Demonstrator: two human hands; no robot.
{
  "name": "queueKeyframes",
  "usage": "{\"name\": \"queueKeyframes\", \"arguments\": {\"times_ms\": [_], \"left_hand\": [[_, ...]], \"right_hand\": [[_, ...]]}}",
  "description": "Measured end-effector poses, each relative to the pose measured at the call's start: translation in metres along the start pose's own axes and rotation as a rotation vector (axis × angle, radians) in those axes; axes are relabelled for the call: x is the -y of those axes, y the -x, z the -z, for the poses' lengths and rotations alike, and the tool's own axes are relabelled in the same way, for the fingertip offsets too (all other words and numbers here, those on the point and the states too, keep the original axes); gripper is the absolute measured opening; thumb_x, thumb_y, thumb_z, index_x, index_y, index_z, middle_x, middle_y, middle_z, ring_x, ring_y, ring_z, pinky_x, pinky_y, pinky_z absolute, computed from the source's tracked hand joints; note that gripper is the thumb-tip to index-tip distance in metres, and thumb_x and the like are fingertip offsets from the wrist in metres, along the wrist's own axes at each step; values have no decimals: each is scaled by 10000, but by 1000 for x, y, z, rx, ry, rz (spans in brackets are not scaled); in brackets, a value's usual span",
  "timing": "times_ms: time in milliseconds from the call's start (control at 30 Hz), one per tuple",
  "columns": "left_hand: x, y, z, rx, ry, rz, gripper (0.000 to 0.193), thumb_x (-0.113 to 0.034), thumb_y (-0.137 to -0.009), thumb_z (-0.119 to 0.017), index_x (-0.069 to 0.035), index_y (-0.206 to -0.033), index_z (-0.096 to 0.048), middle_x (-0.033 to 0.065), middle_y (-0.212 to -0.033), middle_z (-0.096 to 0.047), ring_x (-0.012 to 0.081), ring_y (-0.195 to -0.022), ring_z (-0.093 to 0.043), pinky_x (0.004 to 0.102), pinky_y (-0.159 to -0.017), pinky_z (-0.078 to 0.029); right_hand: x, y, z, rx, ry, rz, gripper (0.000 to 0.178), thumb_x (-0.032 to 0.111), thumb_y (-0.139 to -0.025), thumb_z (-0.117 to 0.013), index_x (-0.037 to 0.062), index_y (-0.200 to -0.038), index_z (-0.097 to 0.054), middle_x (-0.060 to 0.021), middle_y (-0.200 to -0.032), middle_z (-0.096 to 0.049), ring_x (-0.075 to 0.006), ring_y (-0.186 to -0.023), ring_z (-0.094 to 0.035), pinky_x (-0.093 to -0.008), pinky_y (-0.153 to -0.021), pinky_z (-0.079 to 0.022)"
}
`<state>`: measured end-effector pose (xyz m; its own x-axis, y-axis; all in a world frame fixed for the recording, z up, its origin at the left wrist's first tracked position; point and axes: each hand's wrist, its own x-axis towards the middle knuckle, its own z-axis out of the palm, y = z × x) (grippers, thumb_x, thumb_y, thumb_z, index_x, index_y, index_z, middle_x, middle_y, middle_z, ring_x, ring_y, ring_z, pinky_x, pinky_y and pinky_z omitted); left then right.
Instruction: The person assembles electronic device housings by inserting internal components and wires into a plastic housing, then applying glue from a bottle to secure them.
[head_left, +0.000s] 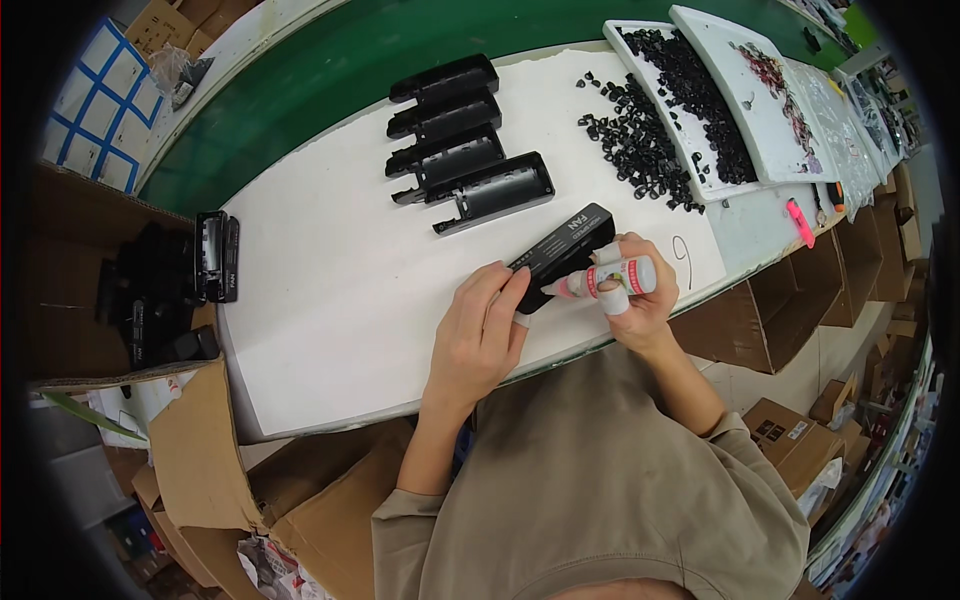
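My left hand (474,335) is closed on a black plastic housing (562,250) with pale lettering, holding it at a slant above the white work sheet (330,290). In my right hand (640,305) is a small white glue bottle (625,276) with red print, its pink nozzle pointing at the housing's near edge. White tape or finger covers wrap some fingertips of the right hand. Beyond my hands, several open black housing shells (496,193) lie in a row. To their right is a loose pile of small black plastic pieces (640,145).
A white tray (625,45) of more black pieces and another tray (715,50) with small wired parts stand at the back right. A pink marker (800,222) lies near the right edge. At left, a cardboard box (70,220) holds black housings, with finished-looking ones (217,257) beside it.
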<state>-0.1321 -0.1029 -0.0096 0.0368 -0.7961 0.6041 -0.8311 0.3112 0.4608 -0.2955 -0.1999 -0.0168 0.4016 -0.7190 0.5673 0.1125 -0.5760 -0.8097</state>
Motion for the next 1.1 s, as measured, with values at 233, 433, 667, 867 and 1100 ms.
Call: {"name": "queueKeyframes", "arguments": {"times_ms": [233, 433, 667, 867, 1100], "left_hand": [[0, 1, 0, 2, -12, -5, 499, 88, -599, -617, 23, -1090, -556, 142, -1056, -503, 320, -961, -564, 375, -771, -511], [-1, 2, 1, 8, -32, -18, 497, 87, -600, -613, 18, -1089, -561, 135, -1061, -503, 316, -967, -564, 371, -773, -516], [-2, 1, 0, 4, -47, -34, 494, 89, -602, -612, 22, -1089, -561, 136, -1060, -504, 314, -968, -565, 365, -772, -518], [-4, 5, 4, 21, -155, 23, 517, -37, -609, -702, 10, -1100, -546, 143, -1025, -531, 308, -931, -534, 387, -795, -449], [-22, 0, 7, 153, -153, 100, 565, -279, -670, -742, -6, -1117, -533, 94, -941, -557, 254, -854, -525, 371, -732, -397]], "right_hand": [[1, 0, -2, 36, 6, 14, 296, 102, -759, -710, -29, -924, -502, -100, -781, -587, -135, -665, -608, -236, -562, -469], [1, 0, -2, 10, 168, 158, 292, 103, -709, -737, -23, -853, -517, -102, -707, -569, -161, -540, -508, -256, -464, -400], [0, 1, -5, -28, 154, 278, 288, 95, -699, -722, -26, -885, -537, -90, -684, -564, -182, -507, -459, -272, -445, -372], [16, 12, 15, -308, 14, -138, 293, 241, -856, -587, -27, -950, -520, -96, -828, -563, -172, -679, -532, -292, -619, -448], [-15, 20, 117, -638, -292, -200, 194, 172, -880, -526, 0, -966, -503, -118, -907, -577, -197, -807, -581, -313, -724, -465]]}}
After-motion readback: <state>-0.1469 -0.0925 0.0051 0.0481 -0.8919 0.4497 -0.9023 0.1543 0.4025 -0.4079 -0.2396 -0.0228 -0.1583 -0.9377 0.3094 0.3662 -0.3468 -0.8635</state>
